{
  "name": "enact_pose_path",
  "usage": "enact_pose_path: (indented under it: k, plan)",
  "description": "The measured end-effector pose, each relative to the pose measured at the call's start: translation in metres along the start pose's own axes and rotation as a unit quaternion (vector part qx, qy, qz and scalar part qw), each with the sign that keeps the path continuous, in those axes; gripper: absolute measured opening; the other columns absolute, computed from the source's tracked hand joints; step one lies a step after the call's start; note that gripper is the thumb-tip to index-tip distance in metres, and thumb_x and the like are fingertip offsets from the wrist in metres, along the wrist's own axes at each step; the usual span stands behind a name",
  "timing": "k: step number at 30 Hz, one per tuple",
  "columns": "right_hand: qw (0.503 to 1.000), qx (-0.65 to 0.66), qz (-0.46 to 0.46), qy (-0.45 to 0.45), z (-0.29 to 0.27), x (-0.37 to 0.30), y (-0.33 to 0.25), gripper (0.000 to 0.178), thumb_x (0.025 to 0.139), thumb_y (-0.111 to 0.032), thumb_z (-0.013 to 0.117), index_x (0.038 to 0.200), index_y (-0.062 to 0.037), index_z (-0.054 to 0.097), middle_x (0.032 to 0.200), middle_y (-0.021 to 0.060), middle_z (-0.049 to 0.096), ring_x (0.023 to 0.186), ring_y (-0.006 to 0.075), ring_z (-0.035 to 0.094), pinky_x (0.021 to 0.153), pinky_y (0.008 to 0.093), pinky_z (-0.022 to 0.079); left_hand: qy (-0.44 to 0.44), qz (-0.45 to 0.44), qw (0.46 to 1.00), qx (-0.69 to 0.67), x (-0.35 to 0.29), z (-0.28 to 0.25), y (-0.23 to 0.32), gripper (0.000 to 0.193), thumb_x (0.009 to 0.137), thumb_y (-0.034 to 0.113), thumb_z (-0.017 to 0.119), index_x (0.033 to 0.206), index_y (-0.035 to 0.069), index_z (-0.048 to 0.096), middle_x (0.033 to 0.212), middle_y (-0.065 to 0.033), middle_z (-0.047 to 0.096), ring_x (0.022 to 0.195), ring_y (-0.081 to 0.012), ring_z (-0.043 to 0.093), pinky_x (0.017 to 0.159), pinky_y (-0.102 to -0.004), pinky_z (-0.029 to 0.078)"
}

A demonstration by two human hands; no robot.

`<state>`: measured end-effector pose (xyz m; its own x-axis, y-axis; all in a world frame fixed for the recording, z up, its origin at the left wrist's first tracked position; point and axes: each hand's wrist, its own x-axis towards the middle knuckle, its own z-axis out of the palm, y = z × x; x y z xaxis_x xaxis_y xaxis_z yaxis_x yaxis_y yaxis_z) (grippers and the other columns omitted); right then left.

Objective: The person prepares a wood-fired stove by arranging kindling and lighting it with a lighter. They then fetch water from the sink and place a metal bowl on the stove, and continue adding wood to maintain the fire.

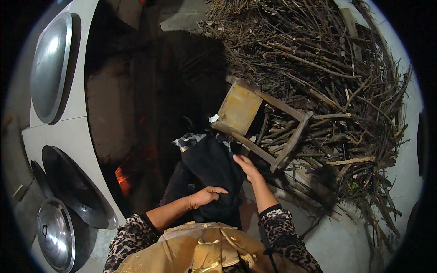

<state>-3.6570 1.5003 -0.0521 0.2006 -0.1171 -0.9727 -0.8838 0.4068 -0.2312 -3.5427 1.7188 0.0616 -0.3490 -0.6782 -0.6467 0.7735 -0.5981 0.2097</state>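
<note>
A black cloth garment hangs in front of my body, with a checked grey-and-white patch of fabric showing at its far end. My left hand is closed on its near part, fingers bent and pressed into the fabric. Farther up, my right hand grips the garment's right edge; its fingertips are partly hidden behind the cloth. Leopard-print sleeves end at both forearms, and a yellow apron covers my front.
A wooden chair stands ahead, beside a big heap of dry sticks. To the left, fire glows in a stove opening. A large metal lid lies on the white-tiled stove top; a dark wok and smaller lid are nearer.
</note>
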Motion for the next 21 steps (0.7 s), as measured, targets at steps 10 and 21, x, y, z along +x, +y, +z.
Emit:
enact_pose_path:
  k: [10, 21]
  plan:
    - [0.935, 0.235, -0.262, 0.036, -0.051, -0.213, -0.121, 0.021, 0.095, -0.019, 0.060, 0.106, -0.0011, 0.064, 0.093, 0.0022, 0.064, 0.081, 0.0130, 0.059, 0.071, 0.0283, 0.049, 0.136, 0.197, 0.885, 0.399, -0.016, 0.027, 0.053, 0.045, 0.088, 0.030, 0.068, 0.123, 0.004, 0.056, 0.115, -0.0171, 0.062, 0.108, -0.0280, 0.059, 0.094, -0.0355, 0.045]
    - [0.794, -0.466, -0.389, -0.040, 0.082, -0.268, -0.075, 0.045, 0.094, -0.025, 0.055, 0.135, -0.0073, 0.046, 0.094, 0.0193, 0.063, 0.080, 0.0393, 0.064, 0.068, 0.0456, 0.053, 0.205, 0.156, 0.957, -0.134, -0.037, 0.033, 0.109, 0.027, 0.087, 0.008, 0.058, 0.112, -0.003, 0.058, 0.100, -0.0115, 0.065, 0.087, -0.0200, 0.063, 0.083, -0.0316, 0.051]
